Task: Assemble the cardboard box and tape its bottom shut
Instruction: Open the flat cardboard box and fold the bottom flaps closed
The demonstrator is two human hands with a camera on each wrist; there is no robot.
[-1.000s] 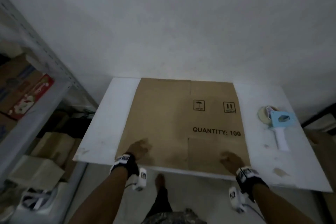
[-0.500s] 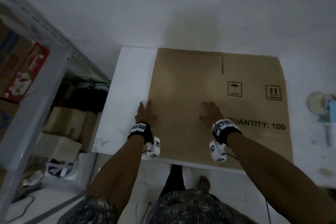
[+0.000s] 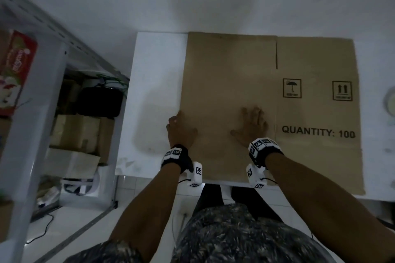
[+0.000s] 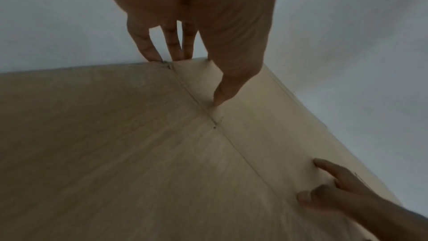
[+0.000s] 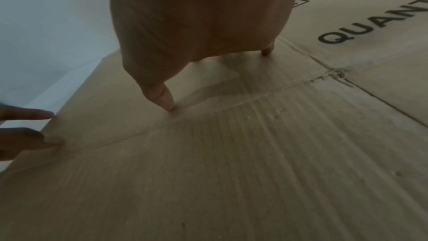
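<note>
A flattened brown cardboard box [image 3: 235, 70] printed "QUANTITY: 100" lies on the white table [image 3: 156, 70]. My left hand [image 3: 177, 121] is at the box's left edge. In the left wrist view its fingertips [image 4: 162, 58] meet that edge and its thumb presses on top of the box [image 4: 115, 135], so the left hand [image 4: 194, 80] pinches the edge. My right hand [image 3: 252, 121] lies flat with spread fingers on the middle of the box, left of the print. The right wrist view shows the right hand [image 5: 219, 80] with its thumb tip on the box [image 5: 254, 153].
A tape roll [image 3: 390, 102] shows partly at the table's far right edge. A grey metal shelf rack [image 3: 42, 92] with boxes stands to the left of the table. A white wall rises behind the table. My legs are under the front edge.
Both hands moved from the box's front edge: the left to the left edge, the right leftward onto the box's middle. The box has stayed flat.
</note>
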